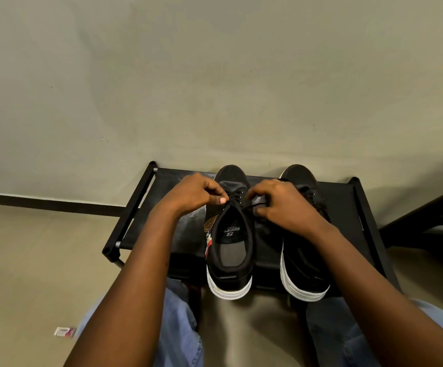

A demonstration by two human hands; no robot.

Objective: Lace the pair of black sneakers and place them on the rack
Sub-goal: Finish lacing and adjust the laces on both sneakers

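Between both hands, lace pinched.

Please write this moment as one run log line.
step: lacing | left hand: pinches lace | right hand: pinches lace | left sneaker: on rack | right sneaker: on rack

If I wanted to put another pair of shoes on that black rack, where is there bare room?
The rack is bare on its left part, between its left rail and the left sneaker, and on a narrower strip right of the right sneaker. The middle is crowded: both sneakers, with the left hand and right hand gripping the lace.
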